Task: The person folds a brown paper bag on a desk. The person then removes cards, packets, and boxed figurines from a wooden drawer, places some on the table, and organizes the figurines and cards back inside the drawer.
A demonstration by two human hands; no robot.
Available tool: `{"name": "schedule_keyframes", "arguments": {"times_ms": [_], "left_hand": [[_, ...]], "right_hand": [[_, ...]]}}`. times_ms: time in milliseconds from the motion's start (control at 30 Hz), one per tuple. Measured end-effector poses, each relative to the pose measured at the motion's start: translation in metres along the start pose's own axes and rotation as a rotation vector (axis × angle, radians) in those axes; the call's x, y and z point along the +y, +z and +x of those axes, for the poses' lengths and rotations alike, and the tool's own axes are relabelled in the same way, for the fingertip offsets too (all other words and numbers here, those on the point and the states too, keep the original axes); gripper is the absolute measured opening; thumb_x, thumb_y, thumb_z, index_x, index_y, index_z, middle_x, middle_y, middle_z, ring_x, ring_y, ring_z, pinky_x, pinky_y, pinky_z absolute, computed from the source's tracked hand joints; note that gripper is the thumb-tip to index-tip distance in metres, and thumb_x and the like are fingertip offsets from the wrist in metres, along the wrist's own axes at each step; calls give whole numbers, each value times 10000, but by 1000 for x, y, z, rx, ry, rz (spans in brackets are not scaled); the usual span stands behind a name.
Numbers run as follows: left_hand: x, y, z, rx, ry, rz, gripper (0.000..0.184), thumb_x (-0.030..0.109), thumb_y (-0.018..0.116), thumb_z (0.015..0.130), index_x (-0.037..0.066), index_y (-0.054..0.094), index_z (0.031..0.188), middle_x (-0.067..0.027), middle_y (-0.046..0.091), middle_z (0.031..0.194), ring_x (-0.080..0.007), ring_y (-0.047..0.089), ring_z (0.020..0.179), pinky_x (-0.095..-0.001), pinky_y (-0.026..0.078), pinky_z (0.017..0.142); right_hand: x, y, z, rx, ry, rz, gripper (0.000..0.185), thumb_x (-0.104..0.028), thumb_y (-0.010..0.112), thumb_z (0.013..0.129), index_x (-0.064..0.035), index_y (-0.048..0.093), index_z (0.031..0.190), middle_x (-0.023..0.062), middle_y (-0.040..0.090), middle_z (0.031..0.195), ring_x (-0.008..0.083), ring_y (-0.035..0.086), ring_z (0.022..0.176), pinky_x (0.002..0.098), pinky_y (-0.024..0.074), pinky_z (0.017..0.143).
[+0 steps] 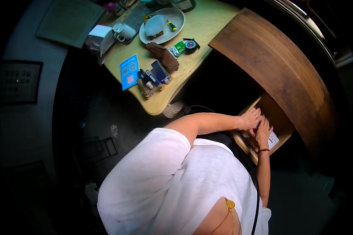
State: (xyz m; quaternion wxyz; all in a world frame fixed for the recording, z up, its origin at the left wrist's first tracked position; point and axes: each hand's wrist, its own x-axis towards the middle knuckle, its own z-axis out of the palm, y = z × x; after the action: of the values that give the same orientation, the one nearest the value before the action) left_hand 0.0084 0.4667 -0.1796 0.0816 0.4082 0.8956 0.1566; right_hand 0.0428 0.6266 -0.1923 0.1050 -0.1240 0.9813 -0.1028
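Note:
Both hands are inside an open wooden drawer [287,138], close together and partly overlapping. My left hand [250,119], with a ring on one finger, reaches in from the left with its fingers bent. Beside it, my right hand [263,131] comes in from below, its fingers curled and a dark red bead bracelet [264,150] at the wrist. Between the hands shows a bit of something small, blue and red; the fingers hide most of it. A white card with a red letter E [272,140] lies in the drawer by my right hand.
A curved brown wooden desktop [278,66] overhangs the drawer. On the pale table [202,29] at upper left are a white plate [179,19], a mug [124,31], a tape measure [190,44], a brown cloth [163,56], a blue QR-code sign [130,72] and a pen holder [147,91].

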Motion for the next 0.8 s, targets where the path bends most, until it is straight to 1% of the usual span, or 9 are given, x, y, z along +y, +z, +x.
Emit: {"name": "schedule_keyframes", "arguments": {"times_ms": [67,100,167,200,333,467,500,633,800], "left_hand": [[2,-38,-23,50,42,7,641,271,625,734,5,386,1266,-242,341,1331,-370,243,1293,-471,240,1024],[-1,-46,-38,242,24,-38,590,215,639,709,5,427,1217,-226,392,1271,-358,305,1249,-456,280,1000],[-14,-91,-78,382,-86,-231,533,163,650,684,2,460,1155,-200,434,1182,-353,368,1170,-450,322,957],[-23,-97,-102,518,-171,-231,499,127,658,666,1,473,1112,-175,448,1106,-346,407,1095,-427,362,913],[-68,-109,-215,765,-587,-277,370,55,612,699,3,491,1045,-176,475,1057,-351,465,1008,-390,406,868],[-102,-115,-322,979,-1024,-298,270,43,593,719,6,492,967,-152,488,981,-323,496,926,-374,417,818],[-114,-113,-347,1052,-1073,-302,250,37,594,715,8,497,944,-144,493,952,-307,509,906,-362,429,790],[-174,-76,-429,1202,-1497,-330,274,98,616,724,-11,529,959,-153,533,893,-271,541,803,-347,446,719],[-221,-75,-464,1131,-1523,-320,299,161,626,750,-26,538,966,-157,562,885,-237,558,762,-332,459,682]], "right_hand": [[-8,-19,-2,-21,19,30,849,-262,732,641,-56,277,1327,137,350,1330,295,316,1246,553,240,974],[-14,-29,-2,-17,27,40,780,-245,723,659,-46,328,1300,143,376,1311,300,341,1230,529,256,977],[-20,-34,1,242,-107,154,597,-176,697,696,-14,438,1209,156,448,1242,321,410,1168,447,307,971],[-45,-54,3,341,-123,270,414,-97,649,747,4,511,1124,170,514,1152,332,495,1065,371,378,922],[-132,-77,26,247,-209,557,277,-83,600,815,20,539,1065,154,571,1033,260,572,951,301,455,814],[-220,-53,59,-48,-311,769,278,-114,631,801,4,570,1045,110,614,939,184,593,853,272,467,758],[-248,-53,65,-101,-328,837,275,-122,629,780,11,579,1016,150,602,959,265,606,842,301,476,715],[-339,-45,99,-252,-463,852,325,-145,629,777,46,562,1033,187,598,955,282,607,849,319,482,731],[-422,-22,143,-128,-544,719,426,-174,645,759,70,520,1085,232,564,1044,357,566,939,374,459,814]]}}
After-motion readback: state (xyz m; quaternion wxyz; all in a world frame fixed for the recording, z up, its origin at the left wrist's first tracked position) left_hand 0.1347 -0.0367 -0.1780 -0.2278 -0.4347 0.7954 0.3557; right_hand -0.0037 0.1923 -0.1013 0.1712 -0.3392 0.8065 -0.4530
